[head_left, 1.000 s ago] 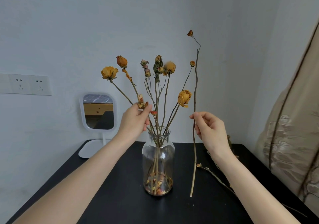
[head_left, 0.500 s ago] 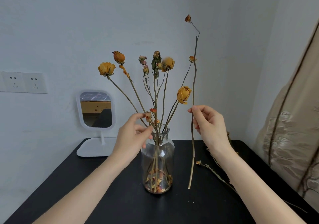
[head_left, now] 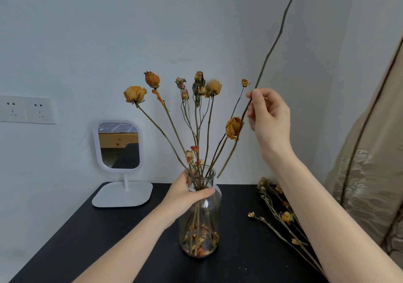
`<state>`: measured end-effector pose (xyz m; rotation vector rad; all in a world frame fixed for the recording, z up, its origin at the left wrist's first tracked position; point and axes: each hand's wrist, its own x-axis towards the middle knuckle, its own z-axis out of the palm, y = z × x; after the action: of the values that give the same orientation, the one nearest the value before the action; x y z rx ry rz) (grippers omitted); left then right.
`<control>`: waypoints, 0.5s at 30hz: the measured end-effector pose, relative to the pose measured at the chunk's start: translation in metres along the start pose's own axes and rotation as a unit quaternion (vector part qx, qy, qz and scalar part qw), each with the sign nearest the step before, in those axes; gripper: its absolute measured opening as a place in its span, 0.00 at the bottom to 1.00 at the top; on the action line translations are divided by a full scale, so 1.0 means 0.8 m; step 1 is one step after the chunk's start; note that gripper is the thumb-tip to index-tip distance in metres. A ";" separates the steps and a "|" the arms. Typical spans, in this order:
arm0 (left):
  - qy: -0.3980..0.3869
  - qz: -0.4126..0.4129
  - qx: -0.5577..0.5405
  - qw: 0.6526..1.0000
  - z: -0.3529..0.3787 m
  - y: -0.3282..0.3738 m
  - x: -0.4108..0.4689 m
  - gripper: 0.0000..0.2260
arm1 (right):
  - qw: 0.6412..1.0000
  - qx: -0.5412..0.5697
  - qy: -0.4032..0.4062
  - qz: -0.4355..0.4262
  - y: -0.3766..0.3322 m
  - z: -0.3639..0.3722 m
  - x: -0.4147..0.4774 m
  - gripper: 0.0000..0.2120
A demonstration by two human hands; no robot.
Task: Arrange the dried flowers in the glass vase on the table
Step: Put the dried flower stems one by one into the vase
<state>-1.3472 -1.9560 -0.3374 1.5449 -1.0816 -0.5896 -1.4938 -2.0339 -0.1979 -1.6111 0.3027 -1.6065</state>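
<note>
Presently, vase: glass vase point(head_left: 200, 221) stands upright on the black counter point(head_left: 122, 239), about midway between its left and right edges and nearer the front than the back; loose petals and stem ends lie at its bottom.
Flowers in vase: dried flowers point(head_left: 197, 112) fan upward out of the neck; yellow-orange rose heads at left, centre and right, smaller pinkish buds between, two short sprigs just above the rim.
Left hand: left hand point(head_left: 185, 192) is wrapped around the vase neck, thumb across the front of the glass, fingers closed on it from the left side.
Right hand: right hand point(head_left: 269, 119) is raised to the right of the bouquet, thumb and forefinger pinched on a long bare stem point(head_left: 270, 51), the other fingers loosely curled.
Held stem: tilted, top running out of the upper frame edge toward the right; its lower tip hangs just beside the vase rim on the right, outside the mouth, not touching the counter.
Spare stems: a loose bundle of dried sprigs point(head_left: 281, 217) lies along the counter's right edge, partly hidden by the right forearm.
Back left corner: white stand mirror point(head_left: 118, 145) on its flat base.
Wall: white sockets point(head_left: 26, 109) at left.
Far right: beige curtain point(head_left: 370, 162).
</note>
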 end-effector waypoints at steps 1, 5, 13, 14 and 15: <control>0.005 0.006 -0.005 1.000 0.003 -0.001 0.000 0.18 | 1.000 0.000 0.003 -0.004 0.000 0.004 0.003 0.10; 0.028 0.023 -0.015 0.999 0.010 -0.007 -0.003 0.19 | 1.000 -0.012 0.001 -0.015 0.008 0.019 0.010 0.09; 0.080 0.039 -0.003 0.996 0.016 -0.015 -0.007 0.17 | 0.987 -0.152 -0.058 -0.015 0.054 0.036 -0.015 0.07; 0.088 0.042 0.001 0.995 0.016 -0.015 -0.007 0.17 | 0.983 -0.169 -0.068 -0.014 0.058 0.037 -0.018 0.08; 0.093 0.044 0.005 0.995 0.017 -0.015 -0.007 0.17 | 0.979 -0.185 -0.078 -0.013 0.060 0.038 -0.021 0.08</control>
<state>-1.3571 -1.9579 -0.3530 1.5198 -1.0054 -0.3730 -1.4510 -2.0419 -0.2383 -2.0178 0.5234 -1.4948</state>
